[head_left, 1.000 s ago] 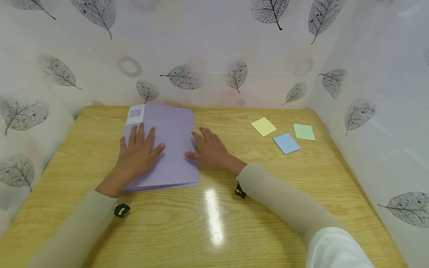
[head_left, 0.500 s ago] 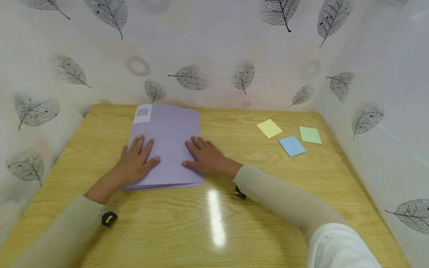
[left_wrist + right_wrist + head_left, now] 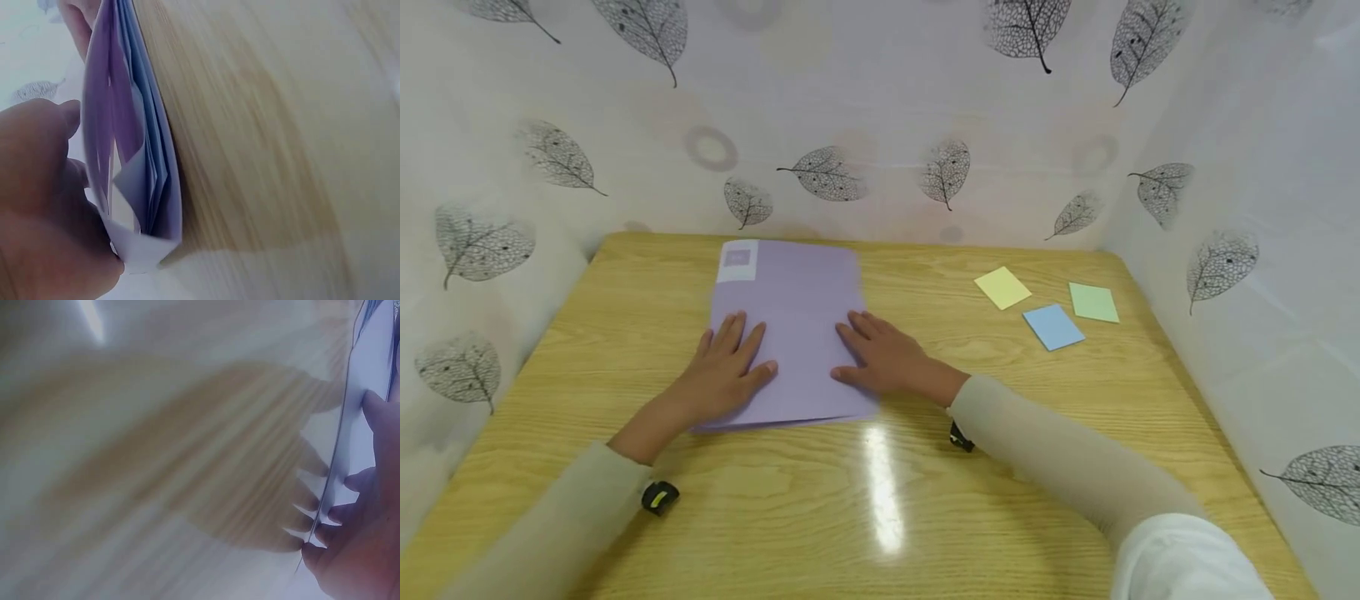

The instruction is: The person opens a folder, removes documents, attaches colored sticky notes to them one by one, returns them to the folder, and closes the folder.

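Observation:
A purple folder [image 3: 805, 325] with a white label at its top left corner lies on the wooden table. My left hand [image 3: 722, 375] rests on its left side, fingers spread and pointing away. On the right edge lies my right hand [image 3: 883, 354], its fingers nearly straight. In the left wrist view the folder's [image 3: 165, 187] near edge gapes, with several sheets or inner layers between the covers, and the left hand [image 3: 44, 187] is beside it. The right wrist view has the right hand's [image 3: 356, 531] fingertips against the folder's side [image 3: 359, 419].
Three sticky note pads lie at the table's [image 3: 820, 517] right rear: yellow [image 3: 1002, 288], blue pad [image 3: 1053, 326] and green pad [image 3: 1093, 302]. A leaf-printed white curtain [image 3: 880, 100] borders the back and sides.
Over the last half second the folder has slid a little to the right and nearer, with both hands on it. Earlier, both hands came down nearer along its sides. The note pads have stayed put.

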A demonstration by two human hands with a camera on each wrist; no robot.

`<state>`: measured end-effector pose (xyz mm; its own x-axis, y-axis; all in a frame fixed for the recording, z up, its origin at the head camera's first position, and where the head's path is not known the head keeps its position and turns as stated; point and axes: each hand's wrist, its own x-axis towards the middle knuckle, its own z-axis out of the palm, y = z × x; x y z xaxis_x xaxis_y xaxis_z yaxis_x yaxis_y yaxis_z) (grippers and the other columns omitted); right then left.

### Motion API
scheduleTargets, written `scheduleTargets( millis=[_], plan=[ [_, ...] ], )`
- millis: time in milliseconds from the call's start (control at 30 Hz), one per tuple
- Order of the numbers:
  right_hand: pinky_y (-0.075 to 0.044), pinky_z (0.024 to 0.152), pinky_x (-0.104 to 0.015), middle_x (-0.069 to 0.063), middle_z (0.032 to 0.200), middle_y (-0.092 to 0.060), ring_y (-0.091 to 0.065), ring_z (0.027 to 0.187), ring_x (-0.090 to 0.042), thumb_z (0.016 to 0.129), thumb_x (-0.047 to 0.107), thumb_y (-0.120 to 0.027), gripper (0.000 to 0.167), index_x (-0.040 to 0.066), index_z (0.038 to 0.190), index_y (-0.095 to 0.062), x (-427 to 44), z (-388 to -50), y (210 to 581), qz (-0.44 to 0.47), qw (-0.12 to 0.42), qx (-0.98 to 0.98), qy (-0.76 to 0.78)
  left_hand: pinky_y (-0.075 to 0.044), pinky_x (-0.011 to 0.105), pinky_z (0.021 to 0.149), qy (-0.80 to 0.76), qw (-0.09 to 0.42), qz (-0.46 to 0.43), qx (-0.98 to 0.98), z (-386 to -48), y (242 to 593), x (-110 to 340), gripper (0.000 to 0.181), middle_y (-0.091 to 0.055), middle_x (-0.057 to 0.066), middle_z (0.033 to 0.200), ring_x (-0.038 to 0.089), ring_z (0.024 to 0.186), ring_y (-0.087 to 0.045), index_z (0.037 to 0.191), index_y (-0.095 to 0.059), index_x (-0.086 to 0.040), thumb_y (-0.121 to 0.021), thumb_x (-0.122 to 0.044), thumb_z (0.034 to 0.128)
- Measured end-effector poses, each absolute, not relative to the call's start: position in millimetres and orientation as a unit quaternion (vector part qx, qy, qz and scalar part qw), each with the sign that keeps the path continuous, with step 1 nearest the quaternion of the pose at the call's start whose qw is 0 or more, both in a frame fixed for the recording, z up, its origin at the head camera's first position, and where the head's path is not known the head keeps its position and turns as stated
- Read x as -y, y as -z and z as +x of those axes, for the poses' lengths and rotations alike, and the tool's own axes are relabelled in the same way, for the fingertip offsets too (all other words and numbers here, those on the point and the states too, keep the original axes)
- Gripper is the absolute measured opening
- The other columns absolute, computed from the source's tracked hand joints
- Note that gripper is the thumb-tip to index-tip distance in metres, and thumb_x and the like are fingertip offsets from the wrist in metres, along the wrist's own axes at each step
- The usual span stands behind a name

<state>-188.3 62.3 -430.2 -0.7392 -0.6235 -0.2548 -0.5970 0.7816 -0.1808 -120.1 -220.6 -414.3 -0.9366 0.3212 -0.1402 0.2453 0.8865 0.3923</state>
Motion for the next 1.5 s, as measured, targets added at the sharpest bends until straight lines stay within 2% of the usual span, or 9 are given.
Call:
scheduleTargets(
  millis=[100, 400, 700, 867, 1133, 1200, 1367, 1500],
  plan=[
    [-0.012, 0.127, -0.04, -0.006, 0.17, -0.003, -0.002, 0.157, -0.024, 0.099, 0.069, -0.039, 0.085, 0.021, 0.164, -0.012, -76.0, -184.8, 429.4, -0.326, 0.151, -0.932, 0.047, 0.008, 0.066, 0.12, -0.202, 0.103, 0.163, -0.96, -118.0, 413.8, 211.0, 0.075, 0.007, 0.032, 0.164, 0.049, 0.152, 0.007, 0.159, -0.016, 0.004, -0.04, -0.044, 0.1073],
    [-0.015, 0.127, -0.046, -0.008, 0.17, -0.009, -0.008, 0.157, -0.026, 0.098, 0.068, -0.043, 0.085, 0.019, 0.163, -0.018, -115.2, -175.1, 425.0, -0.31, 0.139, -0.939, 0.048, 0.009, 0.065, 0.12, -0.218, 0.109, 0.185, -0.952, -120.4, 417.6, 176.0, 0.079, 0.007, 0.032, 0.164, 0.047, 0.152, 0.01, 0.159, -0.018, 0.003, -0.051, -0.043, 0.1033],
    [-0.015, 0.126, -0.052, -0.008, 0.17, -0.013, -0.011, 0.157, -0.027, 0.098, 0.069, -0.043, 0.084, 0.02, 0.162, -0.021, -152.3, -174.0, 424.2, -0.289, 0.129, -0.948, 0.045, 0.013, 0.06, 0.121, -0.218, 0.128, 0.193, -0.948, -131.7, 422.0, 140.0, 0.081, 0.013, 0.026, 0.165, 0.041, 0.153, 0.015, 0.161, -0.016, -0.003, -0.051, -0.046, 0.1025],
    [-0.014, 0.125, -0.056, -0.011, 0.169, -0.014, -0.014, 0.156, -0.03, 0.097, 0.068, -0.045, 0.085, 0.017, 0.162, -0.022, -167.5, -176.4, 424.1, -0.278, 0.125, -0.951, 0.056, 0.012, 0.061, 0.121, -0.214, 0.127, 0.198, -0.948, -138.1, 422.6, 123.4, 0.081, 0.011, 0.027, 0.165, 0.04, 0.154, 0.015, 0.161, -0.016, -0.003, -0.051, -0.047, 0.1023],
    [-0.01, 0.126, -0.055, -0.011, 0.17, -0.009, -0.011, 0.156, -0.032, 0.097, 0.069, -0.045, 0.089, 0.016, 0.163, -0.017, -186.4, -180.0, 425.8, -0.252, 0.135, -0.955, 0.074, 0.012, 0.059, 0.122, -0.215, 0.125, 0.207, -0.946, -147.3, 422.3, 103.6, 0.081, 0.011, 0.026, 0.165, 0.04, 0.154, 0.014, 0.161, -0.017, -0.003, -0.051, -0.048, 0.1022],
    [-0.01, 0.126, -0.056, -0.011, 0.17, -0.01, -0.012, 0.156, -0.032, 0.097, 0.069, -0.045, 0.089, 0.016, 0.163, -0.018, -188.7, -181.2, 425.9, -0.253, 0.135, -0.955, 0.081, 0.011, 0.059, 0.122, -0.207, 0.117, 0.208, -0.949, -147.4, 421.3, 101.5, 0.08, 0.008, 0.026, 0.166, 0.04, 0.154, 0.012, 0.161, -0.018, -0.003, -0.051, -0.047, 0.1023],
    [-0.011, 0.125, -0.056, -0.01, 0.17, -0.01, -0.014, 0.156, -0.031, 0.096, 0.071, -0.044, 0.09, 0.017, 0.163, -0.018, -191.4, -183.5, 428.0, -0.255, 0.134, -0.954, 0.083, -0.002, 0.056, 0.126, -0.199, 0.086, 0.266, -0.939, -143.4, 418.6, 92.8, 0.079, -0.01, 0.026, 0.166, 0.039, 0.156, -0.004, 0.159, -0.024, 0.0, -0.057, -0.042, 0.101],
    [-0.013, 0.125, -0.057, -0.011, 0.17, -0.011, -0.015, 0.156, -0.032, 0.096, 0.071, -0.045, 0.09, 0.017, 0.163, -0.018, -193.0, -183.2, 428.8, -0.253, 0.131, -0.955, 0.083, -0.004, 0.053, 0.126, -0.195, 0.104, 0.327, -0.919, -136.5, 418.1, 82.1, 0.084, -0.015, 0.023, 0.166, 0.036, 0.156, -0.01, 0.158, -0.026, 0.0, -0.06, -0.049, 0.0985]
  ],
)
